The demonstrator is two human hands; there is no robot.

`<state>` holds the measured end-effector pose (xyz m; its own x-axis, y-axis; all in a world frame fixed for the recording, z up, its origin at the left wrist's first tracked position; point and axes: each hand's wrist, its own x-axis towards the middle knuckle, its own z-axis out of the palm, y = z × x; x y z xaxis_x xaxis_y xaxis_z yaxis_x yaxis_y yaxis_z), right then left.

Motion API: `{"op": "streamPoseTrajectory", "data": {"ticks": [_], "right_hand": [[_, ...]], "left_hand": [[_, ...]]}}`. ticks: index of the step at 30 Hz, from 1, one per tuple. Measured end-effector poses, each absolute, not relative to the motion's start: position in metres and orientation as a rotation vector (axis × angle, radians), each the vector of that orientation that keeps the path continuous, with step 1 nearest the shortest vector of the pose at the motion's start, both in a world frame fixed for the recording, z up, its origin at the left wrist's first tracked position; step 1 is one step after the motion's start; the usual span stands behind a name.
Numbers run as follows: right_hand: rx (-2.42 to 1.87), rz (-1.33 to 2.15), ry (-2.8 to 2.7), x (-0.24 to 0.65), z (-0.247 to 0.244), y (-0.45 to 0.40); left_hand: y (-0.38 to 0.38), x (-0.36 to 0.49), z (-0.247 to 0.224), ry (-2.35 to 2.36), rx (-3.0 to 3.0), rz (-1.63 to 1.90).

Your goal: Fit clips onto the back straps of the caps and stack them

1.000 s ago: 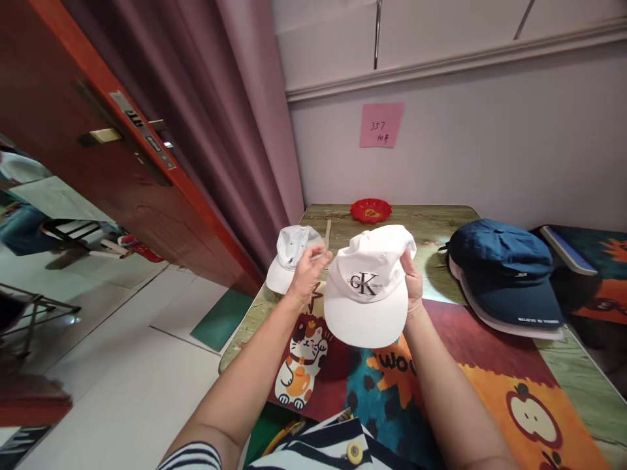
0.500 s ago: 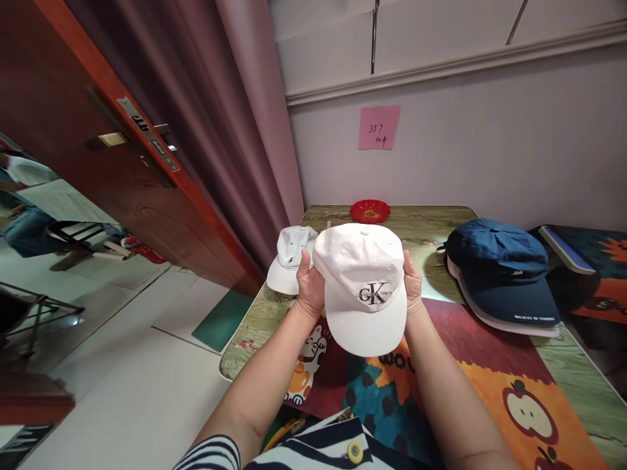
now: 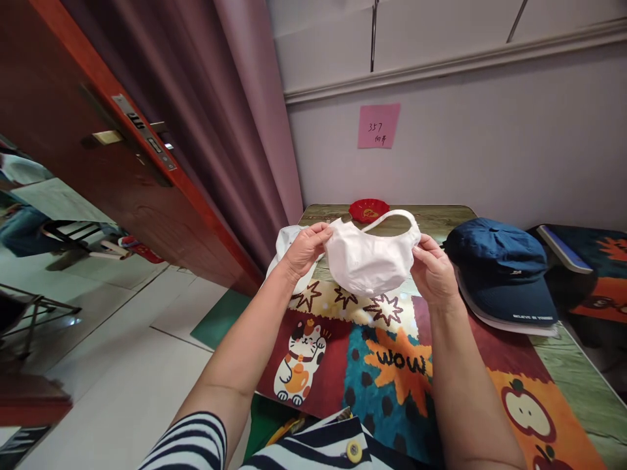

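Between my two hands a white cap (image 3: 369, 264) is held up above the table, its back side facing me with the strap arched over the rear opening. My left hand (image 3: 307, 248) pinches the cap's left edge, and my right hand (image 3: 435, 266) pinches its right edge. The brim and front print are hidden from me. Behind my left hand a pale cap (image 3: 284, 243) lies on the table, partly covered. To the right of my right hand, a navy cap (image 3: 497, 261) rests on top of a whitish cap, whose brim edge shows beneath.
A colourful mat (image 3: 386, 418) covers part of the wood-patterned table (image 3: 441, 215). At the back sits a red scalloped dish (image 3: 367, 210). A pink note (image 3: 379, 126) is on the wall. The reddish door (image 3: 161, 189) and purple curtain (image 3: 245, 117) stand to the left.
The white cap has been turned over, so its printed front and brim no longer face me and its back opening shows. Both hands have shifted to pinching its edges.
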<state>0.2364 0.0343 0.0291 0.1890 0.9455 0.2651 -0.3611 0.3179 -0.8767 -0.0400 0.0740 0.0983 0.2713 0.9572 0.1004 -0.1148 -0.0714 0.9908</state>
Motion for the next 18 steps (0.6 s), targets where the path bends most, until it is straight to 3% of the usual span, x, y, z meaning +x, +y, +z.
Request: {"op": "streamPoseTrajectory", "data": {"ticks": [3,10,18], "right_hand": [[-0.874,0.954,-1.052,0.247,0.027,0.031],[-1.142,1.107,-1.551,0.263,0.042,0.016],[-1.598,0.577,-2.053,0.225,0.069,0.001]], "left_hand": [[0.073,-0.041,0.093,0.907,1.518,1.023],[0.052,-0.033,0.058,0.993,1.588,0.869],[0.035,-0.020,0.056,1.088,1.559,0.962]]}}
